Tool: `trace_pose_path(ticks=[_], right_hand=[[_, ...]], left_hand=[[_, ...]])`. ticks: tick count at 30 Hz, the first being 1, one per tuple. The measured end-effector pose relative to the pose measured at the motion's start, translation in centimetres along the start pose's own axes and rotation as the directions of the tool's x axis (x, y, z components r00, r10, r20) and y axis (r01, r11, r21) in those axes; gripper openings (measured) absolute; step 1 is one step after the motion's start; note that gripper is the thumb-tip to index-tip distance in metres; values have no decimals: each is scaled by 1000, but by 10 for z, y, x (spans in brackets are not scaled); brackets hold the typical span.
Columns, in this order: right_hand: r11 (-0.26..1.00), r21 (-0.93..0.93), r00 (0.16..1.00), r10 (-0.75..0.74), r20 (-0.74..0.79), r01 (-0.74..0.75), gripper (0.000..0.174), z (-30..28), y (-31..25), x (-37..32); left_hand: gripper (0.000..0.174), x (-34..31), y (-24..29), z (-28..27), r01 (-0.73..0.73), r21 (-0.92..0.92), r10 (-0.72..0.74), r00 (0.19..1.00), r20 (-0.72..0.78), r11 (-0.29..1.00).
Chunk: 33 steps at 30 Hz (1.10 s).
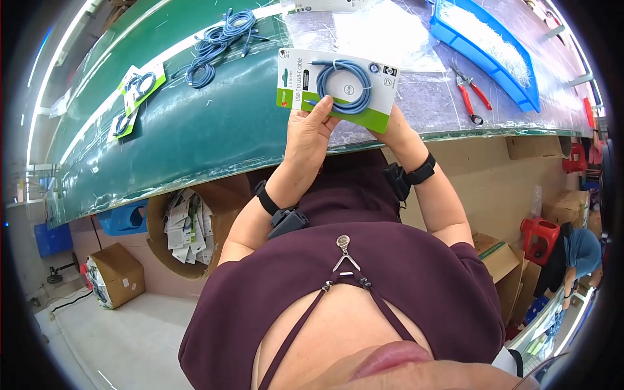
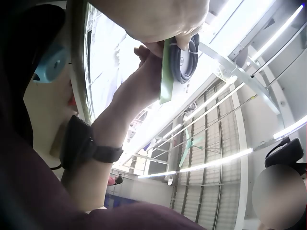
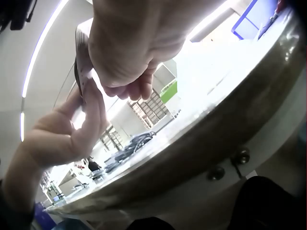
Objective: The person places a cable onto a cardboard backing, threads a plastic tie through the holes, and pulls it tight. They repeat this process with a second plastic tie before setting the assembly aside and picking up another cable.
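A carded USB-C cable pack is held up over the table's near edge in the head view. Its white and green card carries a coiled blue cable on the front. My left hand pinches the lower edge, thumb on the front, fingers behind. At the lower right corner, my right hand is mostly behind the card. The right wrist view shows curled right fingers beside the card; the right thumb is hidden. In the left wrist view the pack's green edge stands between both hands.
Loose blue cables and more carded cables lie on the green mat at left. Red-handled pliers and a blue tray of white strips lie at right. A carton of cards stands below the table.
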State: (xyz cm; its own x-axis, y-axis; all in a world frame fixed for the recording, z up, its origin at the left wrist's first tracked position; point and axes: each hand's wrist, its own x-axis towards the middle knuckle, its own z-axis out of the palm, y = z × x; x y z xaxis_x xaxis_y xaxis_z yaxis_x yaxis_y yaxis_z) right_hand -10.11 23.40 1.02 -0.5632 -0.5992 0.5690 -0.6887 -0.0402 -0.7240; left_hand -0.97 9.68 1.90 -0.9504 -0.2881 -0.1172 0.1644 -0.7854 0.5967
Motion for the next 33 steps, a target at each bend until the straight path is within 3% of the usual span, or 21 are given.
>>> trace_pose_path(ticks=[1,4,5,8,9,11,12,15,16,19,20,23,24,27,28,31,33], right_hand=[[1000,-2,1000,1,0,-1,32,1,2,1],[893,411,978,207,-10,-184,36,10,8,1],[894,409,978,207,-10,-184,36,10,10,-1],[998,40,988,49,-149,-44,39,10,18,-7],[998,46,988,48,-145,-41,39,-1,22,-4],[811,445,844,501,-192,-380,39,-33,29,9],[810,445,844,501,-189,-381,39,-34,23,13],[977,-77,960,177,-217,-197,35,-40,1,23],[976,-78,958,183,-222,-204,35,-39,-7,25],[834,-105,841,540,-35,-541,36,-31,-26,37],[837,-105,843,537,-30,-536,36,-28,-24,38],[923,-271,958,234,-166,-273,36,-10,-7,28],[924,-268,958,234,-168,-273,36,-5,0,24],[874,-30,868,478,-132,-485,36,5,14,16],[873,-32,868,479,-130,-486,36,5,15,15],[861,-453,944,86,-319,-231,34,11,-2,22],[845,-485,935,47,-353,-226,33,15,-4,21]], left_hand=[[32,0,-1,2,-14,13,14,1000,12,1000],[32,-1,-3,5,-36,35,35,999,34,999],[33,1,-2,4,-43,39,42,999,33,998],[36,6,5,-2,-57,53,56,998,24,997],[37,9,9,-5,-172,194,165,985,48,966],[40,13,17,-10,-381,449,359,923,138,809],[40,16,20,-12,-381,449,360,923,135,808],[49,26,23,-16,-409,536,348,912,216,738],[49,27,21,-14,-403,537,340,915,218,741],[48,30,16,-5,-517,408,441,856,271,752],[48,29,15,-4,-521,409,446,853,269,749],[49,17,9,-1,-331,311,313,943,109,891],[49,18,7,-4,-331,314,312,944,110,890],[56,24,-5,-12,-375,232,333,922,200,898],[56,24,-12,-11,-374,230,334,922,197,898],[69,21,-20,7,-490,144,478,871,113,860],[72,26,-17,5,-488,230,468,873,139,842]])
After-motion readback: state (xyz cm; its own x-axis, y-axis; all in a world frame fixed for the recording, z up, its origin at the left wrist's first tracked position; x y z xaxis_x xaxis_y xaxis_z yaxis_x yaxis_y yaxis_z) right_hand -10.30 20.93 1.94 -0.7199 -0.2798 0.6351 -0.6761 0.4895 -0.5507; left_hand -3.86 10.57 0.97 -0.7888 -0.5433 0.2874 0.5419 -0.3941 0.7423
